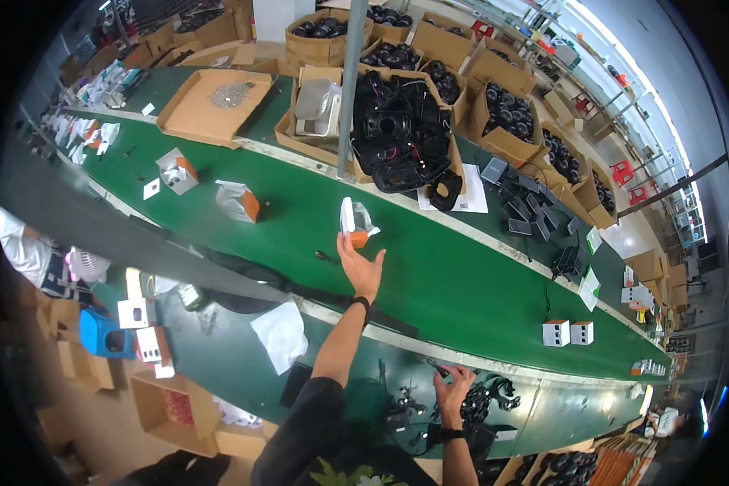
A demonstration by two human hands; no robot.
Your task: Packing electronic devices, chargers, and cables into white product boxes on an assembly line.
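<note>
My left hand [360, 269] reaches over the green conveyor belt [437, 267], fingers stretched and thumb spread. Its fingertips meet the near side of a small open white-and-orange box [358, 238], with a pale bag standing up out of it. Whether they press on the box I cannot tell. A short black cable [326, 257] lies on the belt left of that hand. Over the near bench, my right hand [454, 392] is closed in a pinch on a thin black cable [436, 367]. Several bundled black cables [478, 401] lie beside and beneath it.
Two more opened boxes [239, 202] [178, 172] stand on the belt to the left; two white boxes [556, 333] sit right. A metal post [351, 97] rises behind the belt, near a carton of black housings [397, 130]. A white bag [281, 336] lies on the bench.
</note>
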